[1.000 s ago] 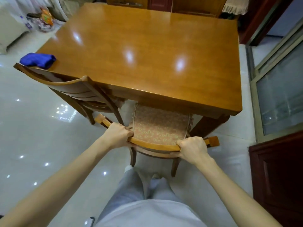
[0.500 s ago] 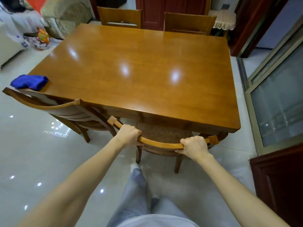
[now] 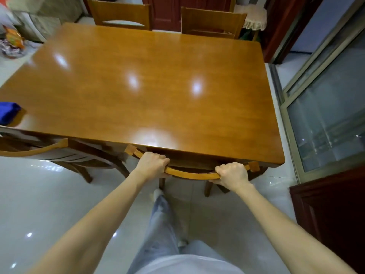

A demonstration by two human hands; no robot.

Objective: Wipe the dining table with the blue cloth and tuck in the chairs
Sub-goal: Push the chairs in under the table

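Cloth (image 3: 7, 113) on the dining table's (image 3: 148, 103) left edge, far-left chair (image 3: 120, 14) and far-right chair (image 3: 212, 21) behind it, near chair (image 3: 192, 175) under its front edge, side chair (image 3: 37, 151) at its front-left corner.

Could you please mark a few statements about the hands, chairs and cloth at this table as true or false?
1. The left hand and the right hand both grip the top rail of the near chair. True.
2. The blue cloth lies at the middle of the table. False: it lies near the table's left edge.
3. A far-left chair and a far-right chair stand across the table. True.
4. The near chair's seat sticks fully out. False: it is under the table.
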